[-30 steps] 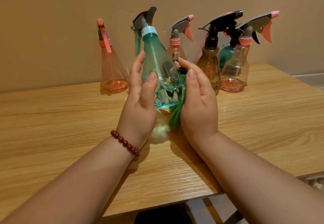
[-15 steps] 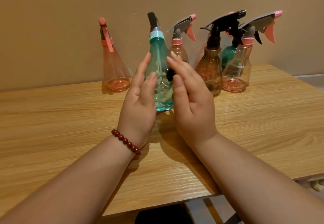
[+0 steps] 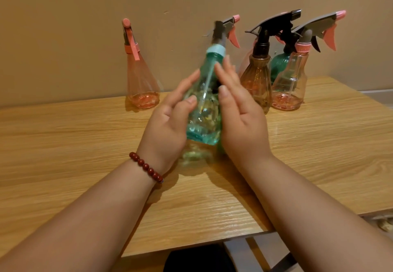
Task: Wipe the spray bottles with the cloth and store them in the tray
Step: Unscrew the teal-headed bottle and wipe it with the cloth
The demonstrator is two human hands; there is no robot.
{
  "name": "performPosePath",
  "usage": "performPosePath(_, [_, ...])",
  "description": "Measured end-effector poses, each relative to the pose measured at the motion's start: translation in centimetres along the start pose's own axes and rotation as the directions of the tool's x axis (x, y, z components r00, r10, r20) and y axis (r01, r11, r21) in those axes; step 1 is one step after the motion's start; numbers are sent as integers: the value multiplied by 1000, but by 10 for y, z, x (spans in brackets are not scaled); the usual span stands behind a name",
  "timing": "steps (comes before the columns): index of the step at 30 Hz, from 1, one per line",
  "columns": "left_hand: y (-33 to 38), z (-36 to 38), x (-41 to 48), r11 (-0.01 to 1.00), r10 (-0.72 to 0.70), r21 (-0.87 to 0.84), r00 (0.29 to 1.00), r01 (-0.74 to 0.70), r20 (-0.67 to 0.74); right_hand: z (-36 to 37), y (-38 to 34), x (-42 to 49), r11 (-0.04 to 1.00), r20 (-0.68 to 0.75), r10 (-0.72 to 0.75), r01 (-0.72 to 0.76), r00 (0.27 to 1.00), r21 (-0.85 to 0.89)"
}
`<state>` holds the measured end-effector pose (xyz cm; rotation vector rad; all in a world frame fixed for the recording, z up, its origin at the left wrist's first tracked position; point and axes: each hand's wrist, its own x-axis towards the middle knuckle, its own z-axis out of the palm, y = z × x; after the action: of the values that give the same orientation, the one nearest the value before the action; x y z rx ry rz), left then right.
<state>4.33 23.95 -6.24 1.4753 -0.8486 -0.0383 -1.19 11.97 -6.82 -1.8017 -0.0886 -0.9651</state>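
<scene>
Teal plastic filled the middle of my feed: the teal bottle (image 3: 202, 120) was up off the table (image 3: 63, 144), sandwiched between both hands. The left hand (image 3: 168, 122) lay against its left side, fingers nearly straight and thumb laid across the front. The right hand (image 3: 240, 120) pressed flat on the right side, fingers straight and reaching up to the neck. Neither hand curled round it; they carried it by pressing from both sides.

Its long axis ran from the base, near the wrists, up and away from me, leaning a little right, with the grey trigger head (image 3: 219, 33) farthest off and blurred. The bottle lay between the hands, about equally near each, so I judged that any turn for wiping would go about that tilted axis. The cloth I could not see plainly; a sliver of green under the right palm may have been it.

I counted one bottle in hand and five standing by the wall. A pink bottle (image 3: 142, 84) stood well apart on the left. Four stood close together on the right: a pink-triggered bottle (image 3: 232, 31) mostly hidden, an amber bottle (image 3: 258, 84), a dark green bottle (image 3: 277, 67) behind, and a clear bottle (image 3: 290, 86). That made six in all. No tray showed.
</scene>
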Motion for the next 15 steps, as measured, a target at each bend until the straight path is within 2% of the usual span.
performPosePath(1, [-2, 1, -1, 1000, -9, 6, 1000, 9, 28, -4, 1, 2, 998, -21, 42, -41, 999, 41])
performPosePath(3, [-4, 4, -2, 1000, -16, 2, 999, 16, 41, -10, 2, 3, 999, -3, 17, -17, 1000, 37])
performPosePath(6, [-1, 3, -2, 1000, 19, 20, 1000, -19, -11, -8, 2, -3, 978, 126, -178, 190, 976, -90])
performPosePath(8, [-2, 1, 0, 1000, 1, -9, 1000, -1, -25, -4, 3, -5, 964, 178, -223, 244, 958, -104])
performPosePath(10, [-1, 0, -1, 1000, -7, 16, 1000, 8, -25, -2, 3, -3, 977, 148, -176, 191, 973, -96])
performPosePath(15, [6, 8, -7, 996, -20, 84, 994, 11, 109, -16, 3, 9, 998, -43, -6, 4, 999, -56])
